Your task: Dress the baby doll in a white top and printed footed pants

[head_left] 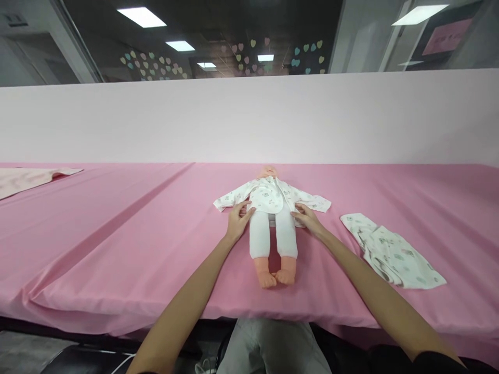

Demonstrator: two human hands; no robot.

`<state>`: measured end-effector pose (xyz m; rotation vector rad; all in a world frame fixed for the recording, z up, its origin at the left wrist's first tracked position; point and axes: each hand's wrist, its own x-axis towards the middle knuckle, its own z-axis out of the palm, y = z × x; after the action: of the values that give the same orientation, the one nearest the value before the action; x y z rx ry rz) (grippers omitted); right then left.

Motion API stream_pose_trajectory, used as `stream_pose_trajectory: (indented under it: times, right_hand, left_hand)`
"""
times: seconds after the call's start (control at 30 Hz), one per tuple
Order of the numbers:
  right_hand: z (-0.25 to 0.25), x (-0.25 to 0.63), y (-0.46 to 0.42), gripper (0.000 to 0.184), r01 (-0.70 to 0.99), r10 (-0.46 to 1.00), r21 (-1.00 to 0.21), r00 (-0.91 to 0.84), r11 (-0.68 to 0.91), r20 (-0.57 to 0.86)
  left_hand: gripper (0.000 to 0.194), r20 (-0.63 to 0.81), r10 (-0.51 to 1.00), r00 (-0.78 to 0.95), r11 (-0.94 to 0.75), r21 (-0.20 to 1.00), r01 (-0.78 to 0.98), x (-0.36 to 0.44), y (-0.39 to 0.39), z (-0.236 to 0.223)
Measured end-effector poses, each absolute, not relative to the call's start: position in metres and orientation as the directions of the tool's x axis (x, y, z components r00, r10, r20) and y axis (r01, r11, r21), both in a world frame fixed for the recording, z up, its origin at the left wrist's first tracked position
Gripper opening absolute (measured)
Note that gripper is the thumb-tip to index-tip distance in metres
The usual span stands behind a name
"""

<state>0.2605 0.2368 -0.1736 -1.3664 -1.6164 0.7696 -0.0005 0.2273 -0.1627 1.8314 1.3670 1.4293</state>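
Observation:
A baby doll (268, 271) lies on its back on the pink sheet, feet toward me. It has white legs and wears a white printed baby shirt (268, 197) whose sleeves spread out to both sides. At the shirt's lower left edge, my left hand (237, 220) pinches the fabric between thumb and fingers. My right hand (310, 220) grips the hem on the opposite side, beside the doll's hip. The front panel of the shirt lies over the doll's belly. A grey patch shows between the doll's legs, just under the hem.
Printed white baby pants (393, 252) lie folded to the right of the doll. A pale pink cloth (31, 179) rests at the far left. The pink sheet (136, 249) covers the table and has creases. Behind it stands a low white wall (249, 119) with glass above.

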Motion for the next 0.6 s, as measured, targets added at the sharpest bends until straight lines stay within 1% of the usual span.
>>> stream_pose_trajectory:
  times: [0.07, 0.1, 0.13, 0.23, 0.27, 0.3, 0.37, 0.43, 0.5, 0.6]
  right_hand:
    - [-0.173, 0.260, 0.235, 0.052, 0.314, 0.985, -0.934, -0.020, 0.169, 0.172]
    - [-0.173, 0.259, 0.234, 0.050, 0.276, 0.986, -0.948, 0.004, 0.158, 0.166]
    - [-0.172, 0.258, 0.233, 0.046, 0.277, 0.982, -0.946, 0.037, 0.166, 0.183]
    - [-0.169, 0.255, 0.228, 0.032, 0.408, 0.934, -0.873, 0.110, 0.269, 0.339]
    - [-0.168, 0.253, 0.226, 0.029, 0.419, 0.920, -0.860, 0.125, 0.291, 0.372]
    - [-0.167, 0.251, 0.224, 0.027, 0.397, 0.915, -0.869, 0.143, 0.296, 0.377]
    - [-0.167, 0.249, 0.223, 0.026, 0.288, 0.930, -0.924, 0.190, 0.252, 0.314]
    - [-0.169, 0.247, 0.224, 0.029, 0.154, 0.951, -0.972, 0.228, 0.176, 0.208]
    - [-0.173, 0.249, 0.227, 0.030, 0.046, 0.954, -0.990, 0.264, 0.132, 0.140]
    - [-0.177, 0.254, 0.235, 0.026, -0.105, 0.942, -0.987, 0.325, 0.125, 0.085]
  left_hand:
    - [0.035, 0.464, 0.885, -0.034, -0.417, 0.824, 0.384, -0.001, 0.230, -0.165]
    - [0.032, 0.468, 0.883, -0.028, -0.427, 0.827, 0.367, -0.001, 0.230, -0.166]
    - [0.030, 0.477, 0.879, -0.016, -0.441, 0.824, 0.357, -0.001, 0.231, -0.167]
    - [0.023, 0.506, 0.862, 0.035, -0.482, 0.795, 0.370, -0.001, 0.230, -0.168]
    - [0.022, 0.510, 0.859, 0.051, -0.488, 0.785, 0.382, 0.000, 0.229, -0.168]
    - [0.021, 0.511, 0.857, 0.065, -0.492, 0.776, 0.396, 0.000, 0.228, -0.168]
    - [0.021, 0.504, 0.859, 0.088, -0.491, 0.763, 0.421, 0.000, 0.227, -0.167]
    - [0.021, 0.493, 0.865, 0.099, -0.481, 0.753, 0.450, 0.001, 0.226, -0.166]
    - [0.022, 0.480, 0.871, 0.107, -0.467, 0.740, 0.485, 0.001, 0.225, -0.165]
    - [0.023, 0.462, 0.879, 0.114, -0.447, 0.718, 0.534, 0.001, 0.225, -0.164]
